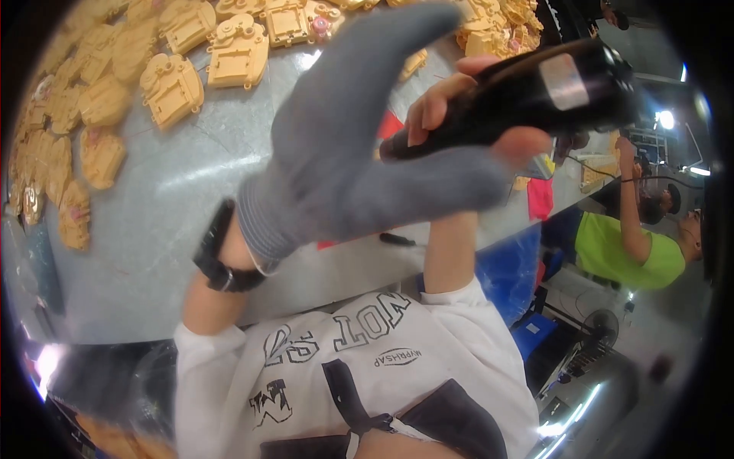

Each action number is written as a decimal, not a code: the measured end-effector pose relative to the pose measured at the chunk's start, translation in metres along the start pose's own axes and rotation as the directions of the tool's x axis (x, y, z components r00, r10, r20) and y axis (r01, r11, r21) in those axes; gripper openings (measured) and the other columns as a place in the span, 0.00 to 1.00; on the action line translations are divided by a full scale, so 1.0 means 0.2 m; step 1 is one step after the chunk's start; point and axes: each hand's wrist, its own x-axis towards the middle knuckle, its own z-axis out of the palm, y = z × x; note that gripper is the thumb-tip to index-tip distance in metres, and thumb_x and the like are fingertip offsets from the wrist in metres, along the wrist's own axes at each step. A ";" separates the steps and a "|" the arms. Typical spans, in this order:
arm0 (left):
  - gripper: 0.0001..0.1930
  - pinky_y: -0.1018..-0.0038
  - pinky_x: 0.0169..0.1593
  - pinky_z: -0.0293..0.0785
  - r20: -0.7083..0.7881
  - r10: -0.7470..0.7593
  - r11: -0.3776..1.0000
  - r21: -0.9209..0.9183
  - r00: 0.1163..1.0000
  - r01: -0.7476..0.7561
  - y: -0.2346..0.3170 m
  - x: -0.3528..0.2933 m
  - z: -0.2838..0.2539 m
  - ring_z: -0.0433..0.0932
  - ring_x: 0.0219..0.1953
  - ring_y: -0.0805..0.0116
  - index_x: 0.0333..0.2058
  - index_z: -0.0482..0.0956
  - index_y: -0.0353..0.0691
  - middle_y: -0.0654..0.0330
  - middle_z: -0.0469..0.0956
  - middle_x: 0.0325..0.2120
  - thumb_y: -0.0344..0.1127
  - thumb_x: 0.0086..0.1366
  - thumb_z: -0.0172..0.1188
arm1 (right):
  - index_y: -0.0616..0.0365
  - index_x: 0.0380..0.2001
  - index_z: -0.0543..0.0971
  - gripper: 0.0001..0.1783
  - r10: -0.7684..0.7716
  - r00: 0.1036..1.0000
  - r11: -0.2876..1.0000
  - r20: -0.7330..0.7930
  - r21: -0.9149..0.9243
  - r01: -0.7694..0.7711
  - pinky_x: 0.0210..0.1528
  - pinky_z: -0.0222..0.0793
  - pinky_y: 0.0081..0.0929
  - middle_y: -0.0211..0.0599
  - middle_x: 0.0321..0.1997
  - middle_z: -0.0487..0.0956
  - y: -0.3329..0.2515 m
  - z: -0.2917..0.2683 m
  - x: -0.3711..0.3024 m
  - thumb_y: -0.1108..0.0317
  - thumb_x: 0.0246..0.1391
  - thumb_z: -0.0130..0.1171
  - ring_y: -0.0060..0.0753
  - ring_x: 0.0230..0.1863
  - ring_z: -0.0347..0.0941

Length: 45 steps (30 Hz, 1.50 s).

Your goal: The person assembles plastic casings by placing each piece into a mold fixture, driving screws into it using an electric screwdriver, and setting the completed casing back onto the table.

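My left hand (329, 145) wears a grey glove with a bare thumb tip and is raised in front of the camera. Its fingers and thumb are spread apart, with the thumb passing in front of a black electric screwdriver (512, 99). Whether the thumb touches the tool I cannot tell. Behind the glove, my right hand (437, 109) has its bare fingers wrapped round the screwdriver, which lies tilted with its narrow end to the left. The glove hides part of the right hand. Several yellow plastic housings (238, 53) lie on the grey table (206, 206) beyond my left hand.
More yellow housings (103, 99) are heaped along the left and far sides. A small black object (397, 239) lies near the table's front edge. A pink cloth (540, 199) hangs at the right edge. A co-worker in a lime shirt (623, 249) is farther right, beyond a blue surface (497, 275).
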 end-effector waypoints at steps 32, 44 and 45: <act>0.24 0.67 0.39 0.69 0.021 -0.522 0.590 0.731 0.853 0.343 -0.14 -0.38 0.23 0.71 0.37 0.58 0.33 0.75 0.39 0.55 0.74 0.28 0.51 0.42 0.67 | 0.54 0.43 0.65 0.15 -0.196 0.791 0.921 -0.579 0.168 0.351 0.30 0.58 0.23 0.26 0.21 0.62 -0.38 -0.44 -0.51 0.71 0.49 0.48 0.20 0.19 0.58; 0.19 0.69 0.42 0.63 -0.182 0.266 0.464 -0.837 0.947 -0.291 0.44 -0.56 -0.92 0.65 0.35 0.68 0.44 0.70 0.43 0.62 0.68 0.36 0.44 0.55 0.54 | 0.59 0.44 0.66 0.17 -0.098 0.743 0.954 -0.662 0.150 0.259 0.31 0.55 0.23 0.27 0.22 0.60 -0.33 -0.46 -0.54 0.71 0.49 0.47 0.21 0.20 0.57; 0.18 0.69 0.44 0.63 -0.184 0.242 0.512 -0.810 0.953 -0.286 0.47 -0.53 -0.92 0.66 0.37 0.68 0.44 0.71 0.43 0.62 0.69 0.37 0.43 0.56 0.53 | 0.59 0.45 0.66 0.17 -0.081 0.739 0.961 -0.669 0.145 0.237 0.31 0.55 0.23 0.27 0.22 0.60 -0.32 -0.43 -0.55 0.71 0.49 0.47 0.21 0.20 0.57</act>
